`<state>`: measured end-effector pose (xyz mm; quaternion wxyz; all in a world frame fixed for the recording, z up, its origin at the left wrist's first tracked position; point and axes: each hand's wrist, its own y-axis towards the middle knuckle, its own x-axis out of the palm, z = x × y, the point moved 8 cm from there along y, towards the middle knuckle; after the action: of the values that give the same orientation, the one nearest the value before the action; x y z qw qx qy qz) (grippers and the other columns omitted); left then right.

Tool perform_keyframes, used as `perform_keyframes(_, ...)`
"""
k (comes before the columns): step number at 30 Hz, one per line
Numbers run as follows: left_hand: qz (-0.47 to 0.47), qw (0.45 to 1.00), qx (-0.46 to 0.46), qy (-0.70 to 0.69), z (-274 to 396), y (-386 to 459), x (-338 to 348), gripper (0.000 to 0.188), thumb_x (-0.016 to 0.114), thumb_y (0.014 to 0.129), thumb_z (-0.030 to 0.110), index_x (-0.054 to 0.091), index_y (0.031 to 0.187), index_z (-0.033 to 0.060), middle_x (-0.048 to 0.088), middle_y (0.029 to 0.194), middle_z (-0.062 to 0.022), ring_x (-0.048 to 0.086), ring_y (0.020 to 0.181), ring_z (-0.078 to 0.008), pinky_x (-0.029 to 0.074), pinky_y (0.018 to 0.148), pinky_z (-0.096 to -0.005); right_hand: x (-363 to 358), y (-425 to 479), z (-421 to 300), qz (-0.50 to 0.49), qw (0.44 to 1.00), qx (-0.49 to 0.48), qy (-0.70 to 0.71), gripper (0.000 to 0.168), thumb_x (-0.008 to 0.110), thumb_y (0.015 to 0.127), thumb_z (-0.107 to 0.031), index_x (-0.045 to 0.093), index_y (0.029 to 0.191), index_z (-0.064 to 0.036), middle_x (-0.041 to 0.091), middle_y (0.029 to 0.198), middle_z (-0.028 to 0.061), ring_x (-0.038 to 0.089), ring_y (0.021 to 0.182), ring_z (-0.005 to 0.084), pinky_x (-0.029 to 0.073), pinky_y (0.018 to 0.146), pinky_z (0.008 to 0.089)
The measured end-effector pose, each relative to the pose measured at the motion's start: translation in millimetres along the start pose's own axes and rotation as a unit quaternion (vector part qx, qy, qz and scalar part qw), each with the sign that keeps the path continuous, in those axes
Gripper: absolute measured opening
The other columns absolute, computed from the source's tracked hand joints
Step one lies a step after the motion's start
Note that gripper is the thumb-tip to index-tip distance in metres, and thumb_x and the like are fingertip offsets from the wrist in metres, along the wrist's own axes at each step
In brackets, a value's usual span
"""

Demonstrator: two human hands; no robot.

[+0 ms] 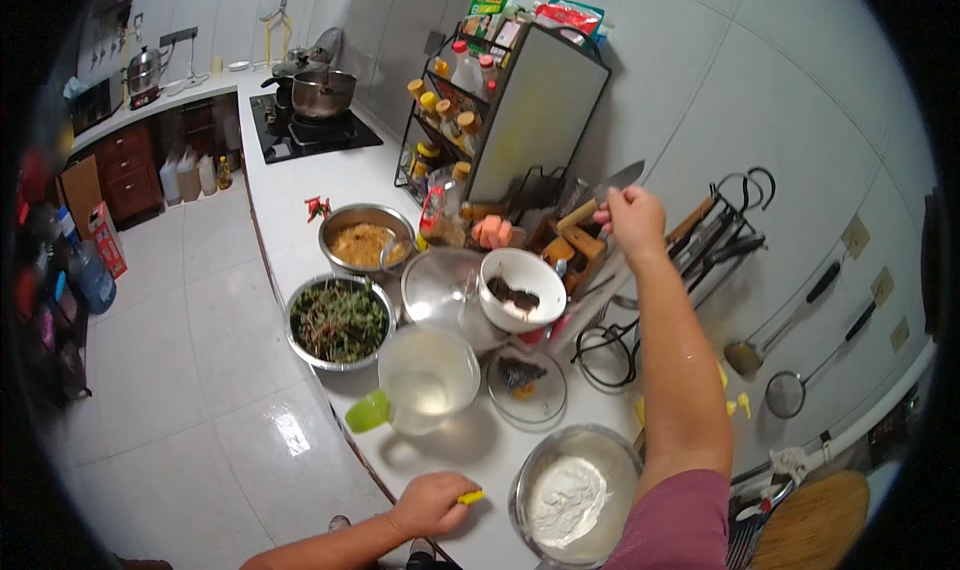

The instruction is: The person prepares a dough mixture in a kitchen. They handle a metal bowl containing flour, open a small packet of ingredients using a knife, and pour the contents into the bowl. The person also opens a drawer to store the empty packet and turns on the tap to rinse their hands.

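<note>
My right hand (632,221) is raised above a wooden knife block (581,244), its fingers closed at a knife (619,184) with a dark blade and a light wooden handle. My left hand (433,504), low over the counter's front edge, pinches a small yellow object (471,497). Between my forearms stands a steel bowl of white powder (568,499). Beyond my left hand is a clear plastic jug (429,382) with a green handle, holding pale liquid. A glass lid (551,401) lies beside the jug.
Farther along the white counter (289,187) are a bowl of leafy greens (341,321), a steel bowl of brown crumbly food (362,244), a white bowl (523,289) and a spice rack (536,112). A pot (324,94) sits on the hob. Ladles hang on the right wall.
</note>
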<state>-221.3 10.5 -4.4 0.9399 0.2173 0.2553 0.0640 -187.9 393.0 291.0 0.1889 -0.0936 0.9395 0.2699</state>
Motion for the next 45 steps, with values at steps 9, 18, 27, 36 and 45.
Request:
perform_keyframes(9,-0.013,0.999,0.026,0.04,22,17,-5,0.023,0.065,0.079,0.016,0.068,0.099,0.0073,0.069,0.088,-0.01,0.066,0.077,-0.0289,0.054,0.07,-0.0395,63,37,68,-0.03,0.986,0.072,-0.146,0.027,0.064,0.093,-0.027,0.069,0.086,-0.001,0.072,0.07,0.0107,0.072,0.062,0.0208,0.054,0.067,0.036)
perform_keyframes(18,0.038,0.997,0.044,0.059,36,28,-15,0.019,0.068,0.08,0.016,0.066,0.096,0.0057,0.065,0.081,-0.0103,0.063,0.071,-0.0296,0.05,0.065,-0.0412,71,28,48,0.0,0.96,0.061,-0.274,0.026,0.064,0.088,-0.028,0.07,0.085,-0.003,0.071,0.081,0.0164,0.069,0.081,0.033,0.053,0.072,0.0434)
perform_keyframes(27,0.007,0.998,0.027,0.048,22,22,-7,0.022,0.068,0.08,0.019,0.068,0.099,0.0088,0.067,0.085,-0.0098,0.064,0.076,-0.0297,0.052,0.068,-0.0404,110,12,76,-0.14,0.974,0.158,-0.084,0.022,0.065,0.091,-0.017,0.07,0.091,0.004,0.072,0.074,0.0135,0.072,0.061,0.02,0.055,0.057,0.0337)
perform_keyframes(36,-0.034,0.999,0.011,0.036,17,20,-2,0.027,0.065,0.078,0.02,0.068,0.102,0.0086,0.065,0.086,-0.0104,0.064,0.077,-0.0309,0.052,0.069,-0.0416,104,13,93,-0.177,0.968,0.173,-0.048,0.043,0.069,0.086,-0.004,0.059,0.125,0.01,0.072,0.092,0.0181,0.071,0.062,0.0202,0.055,0.05,0.0308)
perform_keyframes(45,0.028,0.999,0.014,0.04,16,21,-3,0.026,0.063,0.069,0.012,0.068,0.094,0.006,0.065,0.081,-0.0137,0.062,0.071,-0.0347,0.05,0.065,-0.0439,-36,-90,-50,-0.096,0.995,0.012,0.02,0.021,0.064,0.097,-0.018,0.069,0.108,0.0,0.064,0.078,0.0012,0.058,0.062,0.0069,0.048,0.057,0.0221)
